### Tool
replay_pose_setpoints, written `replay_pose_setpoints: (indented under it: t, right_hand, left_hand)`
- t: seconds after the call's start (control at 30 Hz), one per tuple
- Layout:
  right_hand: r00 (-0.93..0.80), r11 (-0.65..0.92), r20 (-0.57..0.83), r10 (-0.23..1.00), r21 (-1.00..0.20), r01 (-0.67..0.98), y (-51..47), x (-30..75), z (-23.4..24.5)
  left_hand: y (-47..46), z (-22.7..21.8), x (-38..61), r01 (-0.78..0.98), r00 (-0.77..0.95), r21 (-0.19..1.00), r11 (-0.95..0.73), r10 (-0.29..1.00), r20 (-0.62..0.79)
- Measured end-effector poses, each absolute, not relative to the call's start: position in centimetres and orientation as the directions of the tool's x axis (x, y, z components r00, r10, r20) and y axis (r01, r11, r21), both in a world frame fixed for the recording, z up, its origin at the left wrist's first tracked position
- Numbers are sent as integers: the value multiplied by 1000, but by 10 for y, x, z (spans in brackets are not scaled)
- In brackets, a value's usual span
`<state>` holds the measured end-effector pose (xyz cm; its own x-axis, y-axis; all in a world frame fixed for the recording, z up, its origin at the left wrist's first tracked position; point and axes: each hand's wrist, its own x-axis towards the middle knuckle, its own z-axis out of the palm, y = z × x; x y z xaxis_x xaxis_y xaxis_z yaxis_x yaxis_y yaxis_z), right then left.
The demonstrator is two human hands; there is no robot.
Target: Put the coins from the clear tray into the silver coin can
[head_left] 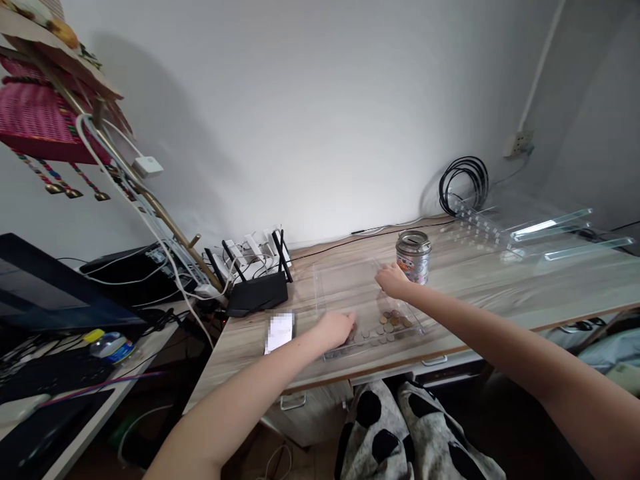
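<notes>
A shallow clear plastic tray (345,280) lies on the wood-grain desk. Silver and brass-coloured coins (389,327) are spread over its near right part. My left hand (337,329) is low in the tray, just left of the coins, its fingers curled down. Whether a coin is between those fingers is hidden. Over the tray's far right side, my right hand (393,280) is closed with the fingertips together; what they hold, if anything, does not show. Right beside it stands a round metal tin (414,257) with a slot in its lid.
A phone (280,332) lies left of the tray, near a black router (257,293) with upright antennas. Clear acrylic pieces (530,227) and a coiled black cable (465,185) sit at the right back. The desk's front edge runs just above my knees.
</notes>
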<state>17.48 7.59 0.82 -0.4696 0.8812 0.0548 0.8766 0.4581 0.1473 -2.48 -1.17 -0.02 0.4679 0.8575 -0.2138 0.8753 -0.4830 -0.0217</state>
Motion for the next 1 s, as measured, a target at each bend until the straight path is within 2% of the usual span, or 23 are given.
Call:
replay_pose_setpoints:
  t: [0.17,0.27,0.37,0.43,0.6,0.73,0.9,1.0]
  right_hand:
    - [-532,534,-56,845,36,845,51,184,11]
    - [-582,585,-151,799,-30,810,34,185,7]
    - [-578,586,-168,798,-3,810,24,181,6]
    - [-556,570,-194,808,21,822,22,176,10]
    - [-535,552,-267,802,-10,834,24,175,21]
    - [-553,548,-215,805,-91,832,25,179,17]
    - [-552,538,-125,825,-128,833,24,183,8]
    - [-569,541,-119,814,-199,817,26,184,5]
  left_hand:
    - [-7,-5,-14,859,506,6,-513,845,-172]
    - [-3,-1,-12,823,534,-94,-560,820,-203]
    - [-1,8,-13,777,542,-198,-597,795,-271]
    - [-1,15,-16,792,518,-219,-570,817,-253]
    - [-8,23,-26,859,488,-82,-505,858,-160]
    - [-6,13,-29,884,465,37,-466,869,-170]
    - [2,-3,-25,874,464,217,-435,880,-104]
    - [3,-6,-26,866,459,272,-420,883,-98]
